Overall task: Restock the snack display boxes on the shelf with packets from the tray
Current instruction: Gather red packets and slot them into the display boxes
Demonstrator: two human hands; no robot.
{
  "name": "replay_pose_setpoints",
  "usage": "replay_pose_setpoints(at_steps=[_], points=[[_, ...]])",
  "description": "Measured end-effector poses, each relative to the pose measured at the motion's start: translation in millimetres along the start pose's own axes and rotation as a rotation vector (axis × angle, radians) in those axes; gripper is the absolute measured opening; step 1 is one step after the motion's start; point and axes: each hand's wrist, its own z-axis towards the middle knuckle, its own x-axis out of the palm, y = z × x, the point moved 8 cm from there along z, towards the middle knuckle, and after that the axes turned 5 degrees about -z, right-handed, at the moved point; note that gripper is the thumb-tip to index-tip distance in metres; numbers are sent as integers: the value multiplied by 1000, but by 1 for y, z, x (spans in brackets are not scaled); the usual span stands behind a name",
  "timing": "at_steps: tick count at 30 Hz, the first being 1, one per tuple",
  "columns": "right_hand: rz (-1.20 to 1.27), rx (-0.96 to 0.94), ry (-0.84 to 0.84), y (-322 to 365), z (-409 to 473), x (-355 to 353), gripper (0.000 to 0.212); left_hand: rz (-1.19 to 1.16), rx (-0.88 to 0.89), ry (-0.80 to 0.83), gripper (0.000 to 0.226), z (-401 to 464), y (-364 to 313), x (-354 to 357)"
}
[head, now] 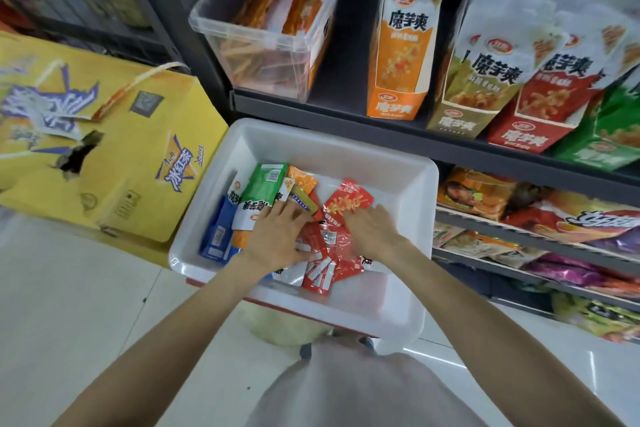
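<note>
A white tray (391, 166) in front of the shelf holds mixed snack packets. Red packets (346, 204) lie in the middle, a green packet (263, 187) and blue packets (216, 236) to the left. My left hand (277, 236) lies flat, fingers spread, on the pile. My right hand (370, 229) rests on the red packets with fingers bent down; its grip is hidden. On the shelf stand display boxes: orange (401, 55), olive (464, 104), red (540, 114) and green (602, 139).
A clear plastic bin (266, 35) with orange packets sits on the shelf at left. Yellow drink cartons (114, 163) stand on the floor left of the tray. Lower shelves (540, 239) at right hold bagged snacks. White tiled floor lies below.
</note>
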Motion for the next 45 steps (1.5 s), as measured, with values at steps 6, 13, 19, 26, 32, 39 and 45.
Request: replay_pose_setpoints(at_steps=[6, 13, 19, 26, 32, 39, 45], points=[[525, 319, -281, -57, -43, -55, 12, -477, -102, -380, 41, -7, 0, -61], [1693, 398, -520, -83, -87, -63, 31, -1093, 108, -383, 42, -19, -54, -109], [1923, 212, -250, -68, -92, -66, 22, -642, 259, -532, 28, -10, -65, -131], [1740, 296, -430, -95, -105, -75, 17, -1012, -62, -463, 9, 2, -52, -133], [1543, 220, -568, -107, -116, -97, 36, -916, 88, -237, 6, 11, -81, -138], [1421, 345, -929, -182, -193, -105, 26, -722, 330, -482, 19, 41, -151, -178], [1240, 572, -1582, -264, -272, -113, 20, -288, 547, -672, 30, 78, -222, -188]])
